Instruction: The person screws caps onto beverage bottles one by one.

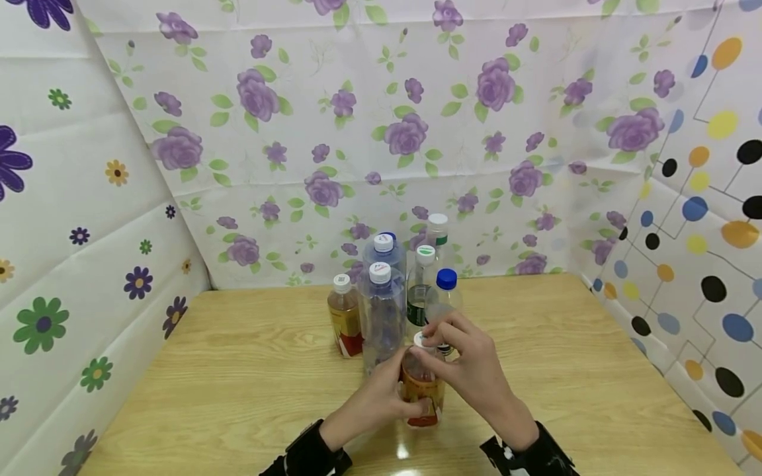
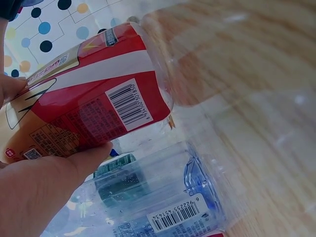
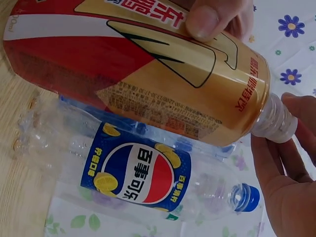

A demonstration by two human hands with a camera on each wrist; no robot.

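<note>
My left hand (image 1: 378, 400) grips the body of a clear drink bottle (image 1: 430, 390) with a red and gold label. Its thumb crosses the front of the label. In the right wrist view the left thumb (image 3: 205, 22) presses the gold part. My right hand (image 1: 473, 360) pinches the bottle's white cap (image 3: 285, 129) between thumb and fingers. The bottle stands almost upright in the head view. The left wrist view shows the label's red part (image 2: 89, 98) and barcode, with the bottle's base close over the wooden table (image 1: 250, 377).
Right behind stand large clear bottles (image 1: 383, 317) with white caps, a red and gold bottle (image 1: 345, 324) on the left and a green-labelled bottle (image 1: 419, 304). A blue-capped cola bottle (image 3: 140, 170) is near my right hand. Patterned sheets (image 1: 405, 132) enclose the table.
</note>
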